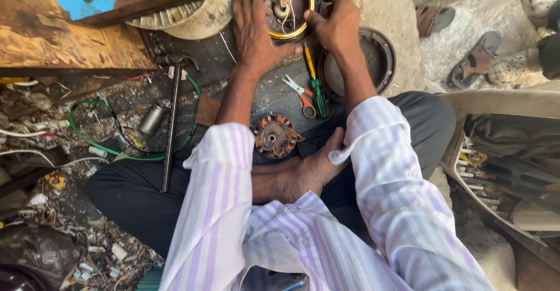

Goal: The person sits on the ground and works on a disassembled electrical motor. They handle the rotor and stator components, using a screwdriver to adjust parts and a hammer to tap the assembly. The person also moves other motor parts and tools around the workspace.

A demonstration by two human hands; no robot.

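A round dark motor housing (297,2) with a yellow ring around its rim lies on the ground at the top centre, a shaft and thin wires sticking up from its middle. My left hand (254,25) rests flat on its left side with fingers spread. My right hand (335,25) grips its right rim. Just below lie a green-handled screwdriver (315,84) and orange-handled scissors (303,95). A copper-wound stator (275,136) sits near my crossed legs. A round dark cover plate (373,63) lies to the right.
A hammer (172,110) with a long dark handle, a small metal cylinder (153,119) and a green wire loop (96,142) lie at the left among scrap. A wooden board (58,40) is at top left. Sandals (475,60) lie top right.
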